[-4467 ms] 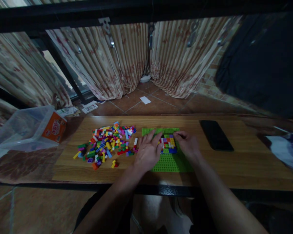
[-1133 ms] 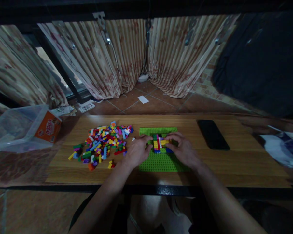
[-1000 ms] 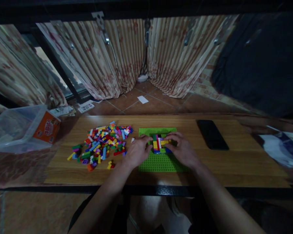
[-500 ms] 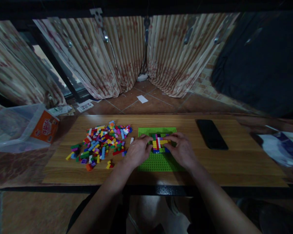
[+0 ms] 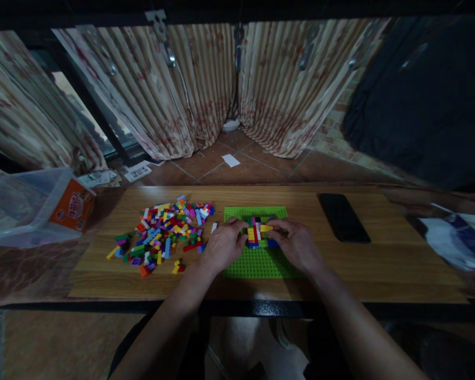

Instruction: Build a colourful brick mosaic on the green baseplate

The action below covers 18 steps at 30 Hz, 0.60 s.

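Note:
A green baseplate [image 5: 241,266] lies on a wooden board. A small multicoloured brick build [image 5: 256,233] stands on its far half. My left hand [image 5: 221,246] rests on the plate's left edge, fingers curled against the build's left side. My right hand [image 5: 296,244] covers the build's right side, its fingertips pinched on a yellow brick [image 5: 265,228] on top of the build. A pile of loose coloured bricks [image 5: 162,235] lies to the left of the plate, with a lone white brick [image 5: 214,227] between pile and plate.
A black phone [image 5: 343,217] lies flat on the wooden board [image 5: 380,264] to the right. A clear plastic tub with an orange label [image 5: 35,206] lies at far left. A white and blue bag [image 5: 457,240] is at far right. Curtains hang behind the board.
My right hand has slid slightly left over the build, its fingers closing further on the yellow brick. The left hand has stayed at the build's left side.

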### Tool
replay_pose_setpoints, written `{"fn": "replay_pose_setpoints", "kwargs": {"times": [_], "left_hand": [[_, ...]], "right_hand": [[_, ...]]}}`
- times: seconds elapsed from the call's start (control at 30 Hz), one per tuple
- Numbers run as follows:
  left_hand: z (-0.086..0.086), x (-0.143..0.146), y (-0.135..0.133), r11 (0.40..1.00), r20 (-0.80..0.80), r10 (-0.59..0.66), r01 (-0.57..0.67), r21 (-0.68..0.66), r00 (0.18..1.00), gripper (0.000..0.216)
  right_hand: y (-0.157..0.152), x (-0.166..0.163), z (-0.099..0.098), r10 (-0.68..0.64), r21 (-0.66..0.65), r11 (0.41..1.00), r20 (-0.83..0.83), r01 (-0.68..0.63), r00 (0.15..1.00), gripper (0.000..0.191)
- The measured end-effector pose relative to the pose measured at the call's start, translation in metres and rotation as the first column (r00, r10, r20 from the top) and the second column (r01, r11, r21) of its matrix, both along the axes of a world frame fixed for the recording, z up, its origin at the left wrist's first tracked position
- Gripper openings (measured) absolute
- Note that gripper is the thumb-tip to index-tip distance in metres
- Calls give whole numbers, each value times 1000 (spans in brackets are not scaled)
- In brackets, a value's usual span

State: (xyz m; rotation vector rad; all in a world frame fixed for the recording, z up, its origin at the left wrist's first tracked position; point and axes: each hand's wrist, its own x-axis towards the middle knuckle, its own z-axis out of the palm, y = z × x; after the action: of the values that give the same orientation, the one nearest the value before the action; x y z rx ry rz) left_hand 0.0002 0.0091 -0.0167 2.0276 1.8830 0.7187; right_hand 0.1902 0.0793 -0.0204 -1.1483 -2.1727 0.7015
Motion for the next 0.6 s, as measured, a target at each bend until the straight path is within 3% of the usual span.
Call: {"fn": "replay_pose_setpoints", "kwargs": {"times": [0.17, 0.37, 0.6], "left_hand": [[1, 0, 0, 1000, 20, -8, 8, -1, 1000, 24], [5, 1, -1, 1000, -6, 0, 0, -27, 1000, 25], [6, 2, -2, 1000, -23, 4, -5, -30, 1000, 26]], "right_hand": [[7, 5, -2, -28, -95, 995, -87, 20, 996, 16], [21, 23, 7, -286, -336, 928, -372, 159, 883, 30], [18, 21, -3, -107, -276, 961, -257, 34, 961, 26]]}}
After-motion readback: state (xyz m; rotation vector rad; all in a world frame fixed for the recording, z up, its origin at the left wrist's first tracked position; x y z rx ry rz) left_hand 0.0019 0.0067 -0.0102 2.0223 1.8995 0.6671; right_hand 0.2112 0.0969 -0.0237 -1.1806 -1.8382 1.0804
